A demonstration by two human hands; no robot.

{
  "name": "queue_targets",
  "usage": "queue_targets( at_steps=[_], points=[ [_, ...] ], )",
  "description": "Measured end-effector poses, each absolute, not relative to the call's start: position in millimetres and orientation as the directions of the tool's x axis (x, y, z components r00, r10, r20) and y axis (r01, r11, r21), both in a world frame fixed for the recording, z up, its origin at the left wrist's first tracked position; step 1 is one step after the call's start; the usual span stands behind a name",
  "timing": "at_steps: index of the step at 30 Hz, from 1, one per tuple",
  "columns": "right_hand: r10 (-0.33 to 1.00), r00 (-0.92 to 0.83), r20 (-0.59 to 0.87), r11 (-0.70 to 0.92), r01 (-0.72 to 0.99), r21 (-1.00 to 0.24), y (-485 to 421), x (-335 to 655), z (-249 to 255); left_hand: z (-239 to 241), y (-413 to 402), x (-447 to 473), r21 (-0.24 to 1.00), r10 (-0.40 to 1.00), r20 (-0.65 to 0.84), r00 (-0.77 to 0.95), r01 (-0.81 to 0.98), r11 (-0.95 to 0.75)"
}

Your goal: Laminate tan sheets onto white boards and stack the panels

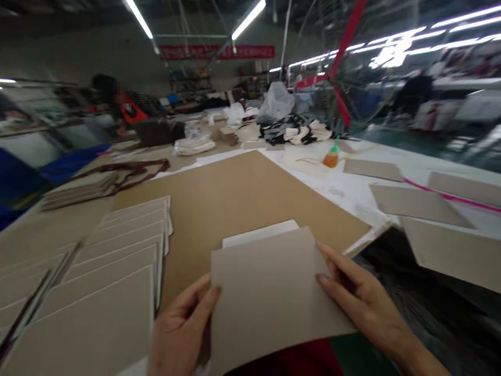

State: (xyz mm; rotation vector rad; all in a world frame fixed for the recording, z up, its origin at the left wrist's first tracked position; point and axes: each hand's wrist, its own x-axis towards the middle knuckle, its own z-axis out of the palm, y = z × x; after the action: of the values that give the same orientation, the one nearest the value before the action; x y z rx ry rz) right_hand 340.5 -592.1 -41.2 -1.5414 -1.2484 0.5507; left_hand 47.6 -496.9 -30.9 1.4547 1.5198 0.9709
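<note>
A flat, grey-beige rectangular panel (pixel 270 297) is held up in front of me, slightly tilted; whether it is board, leather or cloth I cannot tell. My left hand (pixel 182 326) pinches its left edge, thumb on top. On the right edge, my right hand (pixel 362 300) grips it with the thumb on the face and fingers behind. Just beyond the panel's far edge shows a white rounded-corner sheet (pixel 261 233), mostly hidden by it. Under both lies a large tan board (pixel 235 193). To my left, similar panels (pixel 97 308) overlap in a fanned row.
More panels (pixel 422 206) lie at right, near a pink strip (pixel 450 197). A bottle of amber liquid with a green nozzle (pixel 332 155) stands beyond the board. Dark-strapped stacked pieces (pixel 84 188) sit far left. Bags, cloth (pixel 293 128) and a person (pixel 129 107) are behind; a fan (pixel 336 78) is at right.
</note>
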Motion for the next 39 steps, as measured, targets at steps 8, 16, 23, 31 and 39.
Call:
queue_targets(
  at_steps=[8,16,23,31,39],
  points=[
    [0.902,0.394,0.177,-0.062,0.523,-0.85,-584,358,-58,-38,-503,56,0.793,0.987,0.09,0.135,0.589,-0.153],
    [0.846,0.476,0.24,-0.025,0.486,-0.874,-534,362,-43,-34,-474,74,0.815,0.991,0.097,0.09,0.564,-0.131],
    [0.878,0.446,0.175,-0.058,0.462,-0.885,-521,365,-46,-44,-464,79,0.848,0.999,0.003,0.053,0.53,-0.031],
    [0.868,0.483,0.119,-0.182,0.532,-0.827,-533,370,-64,-47,-461,74,0.827,0.993,0.028,0.119,0.556,-0.09],
    [0.861,0.482,0.161,-0.164,0.563,-0.81,-530,371,-71,-50,-457,76,0.818,0.989,0.056,0.139,0.561,-0.125]
  ],
)
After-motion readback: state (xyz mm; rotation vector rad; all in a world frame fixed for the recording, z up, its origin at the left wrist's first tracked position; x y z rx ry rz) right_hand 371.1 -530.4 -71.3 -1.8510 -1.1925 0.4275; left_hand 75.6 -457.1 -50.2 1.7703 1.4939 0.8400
